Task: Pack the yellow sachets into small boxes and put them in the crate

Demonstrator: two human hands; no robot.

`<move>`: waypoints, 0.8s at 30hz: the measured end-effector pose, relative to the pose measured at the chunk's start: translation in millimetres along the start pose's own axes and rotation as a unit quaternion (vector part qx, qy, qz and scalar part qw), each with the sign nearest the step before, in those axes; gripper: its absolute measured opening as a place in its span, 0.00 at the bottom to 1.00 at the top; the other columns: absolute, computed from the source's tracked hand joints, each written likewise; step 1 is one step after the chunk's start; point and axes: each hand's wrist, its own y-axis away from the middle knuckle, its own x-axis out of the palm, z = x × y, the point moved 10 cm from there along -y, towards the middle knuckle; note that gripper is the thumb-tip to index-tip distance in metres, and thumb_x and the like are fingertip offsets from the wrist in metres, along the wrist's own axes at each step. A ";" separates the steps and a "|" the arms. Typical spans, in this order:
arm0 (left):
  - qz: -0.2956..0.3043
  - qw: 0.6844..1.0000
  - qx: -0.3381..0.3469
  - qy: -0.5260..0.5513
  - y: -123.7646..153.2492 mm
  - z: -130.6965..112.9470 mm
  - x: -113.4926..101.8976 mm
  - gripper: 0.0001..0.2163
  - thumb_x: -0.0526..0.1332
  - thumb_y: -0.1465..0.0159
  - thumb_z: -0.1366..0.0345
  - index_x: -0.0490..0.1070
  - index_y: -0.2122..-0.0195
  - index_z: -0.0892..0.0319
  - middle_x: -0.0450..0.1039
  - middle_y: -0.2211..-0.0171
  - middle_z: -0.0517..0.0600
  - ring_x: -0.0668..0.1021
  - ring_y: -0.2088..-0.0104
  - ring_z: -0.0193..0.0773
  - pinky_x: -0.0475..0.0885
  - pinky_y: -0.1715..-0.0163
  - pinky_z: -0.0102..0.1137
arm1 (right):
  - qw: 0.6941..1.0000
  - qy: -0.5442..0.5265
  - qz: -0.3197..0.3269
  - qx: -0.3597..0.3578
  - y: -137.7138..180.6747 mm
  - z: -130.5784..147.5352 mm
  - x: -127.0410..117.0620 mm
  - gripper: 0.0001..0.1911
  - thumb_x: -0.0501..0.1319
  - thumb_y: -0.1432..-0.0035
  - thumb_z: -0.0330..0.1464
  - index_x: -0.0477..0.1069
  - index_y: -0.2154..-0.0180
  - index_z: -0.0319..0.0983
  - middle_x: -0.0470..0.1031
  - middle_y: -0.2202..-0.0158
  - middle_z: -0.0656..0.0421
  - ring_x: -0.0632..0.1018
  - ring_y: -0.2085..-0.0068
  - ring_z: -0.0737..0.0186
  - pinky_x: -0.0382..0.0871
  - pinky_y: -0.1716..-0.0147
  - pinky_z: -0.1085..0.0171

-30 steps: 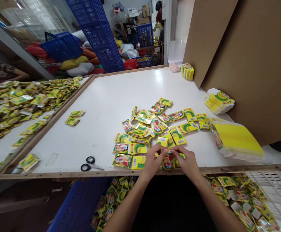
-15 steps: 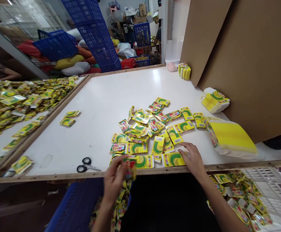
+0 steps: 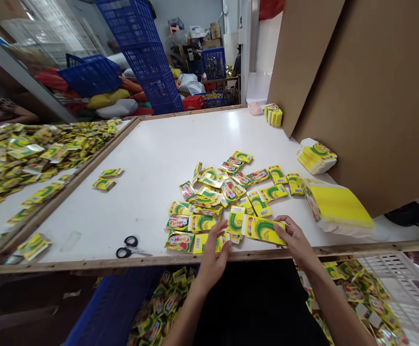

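As the left hand [image 3: 212, 258] returned emptied and half-open, work shifted to the carton [image 3: 261, 228] the right hand [image 3: 296, 241] now pinched.

Counted at the table [image 3: 101, 216]: scissors [image 3: 133, 249], one pair; card stacks [image 3: 341, 206], three; left hand [image 3: 212, 259], one; right hand [image 3: 298, 241], one; packets [image 3: 228, 191], over twenty.

Packets [image 3: 229, 191] lay spread on the table [image 3: 173, 142]. From their middle, scissors [image 3: 133, 249] lay at eight o'clock, two separate packets [image 3: 104, 184] at nine, and card stacks at one [image 3: 273, 116], two [image 3: 316, 156] and three [image 3: 341, 206]. Past the far edge, a crate tower [image 3: 149, 60] stood at eleven; below the near edge, a crate [image 3: 97, 310] of packets sat at seven.
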 end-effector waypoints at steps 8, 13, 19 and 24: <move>0.090 0.976 -0.059 0.187 -21.4 -6.1 56.9 0.21 0.64 0.42 0.65 0.60 0.48 0.56 0.74 0.56 0.55 0.77 0.55 0.43 0.71 0.55 0.37 | 0.995 -0.070 0.070 0.017 7.3 -11.2 56.9 0.17 0.55 0.42 0.46 0.70 0.66 0.38 0.75 0.74 0.58 0.76 0.74 0.61 0.70 0.78 0.65; 0.016 0.976 -0.089 0.198 -21.0 22.8 49.5 0.18 0.64 0.43 0.62 0.62 0.53 0.56 0.74 0.61 0.51 0.78 0.61 0.39 0.72 0.59 0.33 | 0.977 0.082 -0.083 -0.181 16.8 25.5 20.9 0.13 0.57 0.41 0.40 0.67 0.58 0.41 0.74 0.58 0.54 0.76 0.56 0.57 0.70 0.55 0.57; 0.053 0.979 -0.093 0.176 -21.2 35.9 55.4 0.11 0.65 0.43 0.61 0.69 0.64 0.60 0.72 0.67 0.48 0.76 0.67 0.36 0.71 0.65 0.29 | 0.968 0.150 -0.003 -0.202 18.1 21.4 39.1 0.16 0.56 0.40 0.37 0.65 0.51 0.42 0.75 0.62 0.57 0.77 0.62 0.59 0.72 0.61 0.61; 0.057 0.978 -0.083 0.185 -31.3 34.5 54.3 0.09 0.64 0.42 0.61 0.72 0.63 0.61 0.74 0.64 0.52 0.76 0.63 0.39 0.71 0.61 0.33 | 0.959 0.187 0.046 -0.210 5.2 32.1 45.2 0.11 0.55 0.39 0.38 0.69 0.58 0.42 0.76 0.64 0.58 0.77 0.63 0.59 0.72 0.61 0.61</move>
